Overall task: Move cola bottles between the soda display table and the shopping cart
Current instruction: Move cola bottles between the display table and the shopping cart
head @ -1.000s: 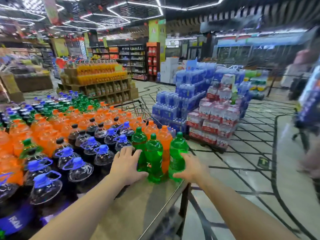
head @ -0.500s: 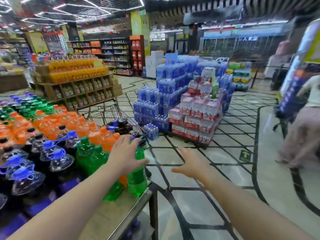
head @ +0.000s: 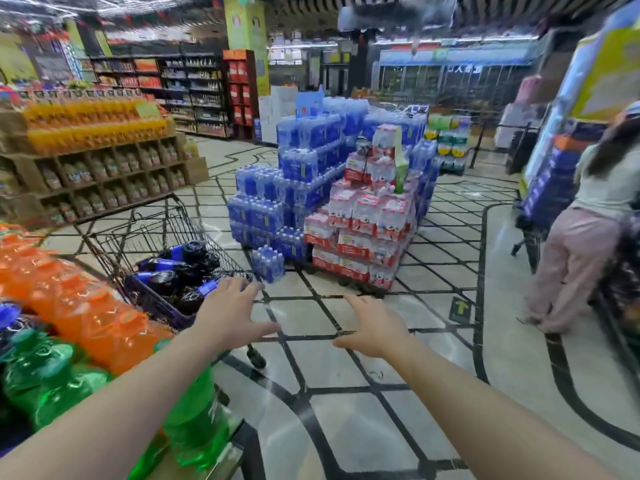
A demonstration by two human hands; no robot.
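— Starting from the left edge, what is seen there?

— The soda display table is seen at the lower left, with only a corner of its top visible. Orange soda bottles are packed on it, and green soda bottles are placed at the near corner. The picture is blurred here, so labels cannot be read.

— And where are the cola bottles?

— The cola bottles are found in the shopping cart, which is parked just beside the far end of the table. They are laid down in a pile, dark with blue labels. An exact number cannot be told.

— How are the hands held?

— The left hand is stretched forward over the near rim of the cart, with the fingers spread and nothing gripped. Whether the rim is touched cannot be told. The right hand is held over the tiled floor, well apart from the cart, with the fingers also straight and nothing held in it.

— What is seen further to the right?

— Stacked packs of water bottles are piled on the floor behind the hands. At the right edge, a person in pink trousers is seen, bent toward another cart.
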